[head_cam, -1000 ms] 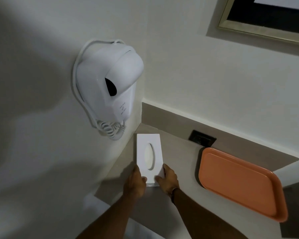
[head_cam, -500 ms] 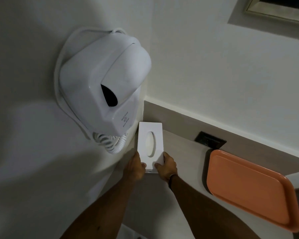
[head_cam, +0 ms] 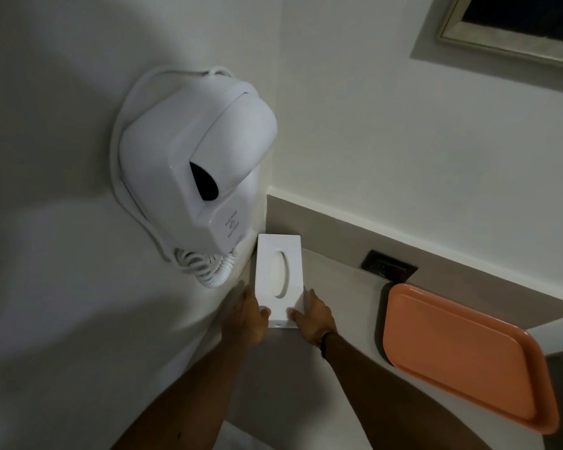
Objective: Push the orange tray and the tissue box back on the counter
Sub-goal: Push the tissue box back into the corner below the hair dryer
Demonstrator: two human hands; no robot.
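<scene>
A white tissue box (head_cam: 279,251) with an oval slot lies on the beige counter (head_cam: 338,306), its far end against the backsplash in the corner. My left hand (head_cam: 246,316) grips its near left corner, thumb on top. My right hand (head_cam: 312,315) holds the near right corner the same way. The empty orange tray (head_cam: 462,355) lies to the right on the counter, its far left corner close to the backsplash and its near right part reaching the counter's front edge. Neither hand touches the tray.
A white wall-mounted hair dryer (head_cam: 195,177) with a coiled cord (head_cam: 208,271) hangs on the left wall just above the tissue box. A black wall socket (head_cam: 389,266) sits in the backsplash behind the tray. A framed mirror edge (head_cam: 501,37) shows at top right.
Both hands have slid the tissue box away from me into the corner under the hair dryer. The tray has not moved on the counter.
</scene>
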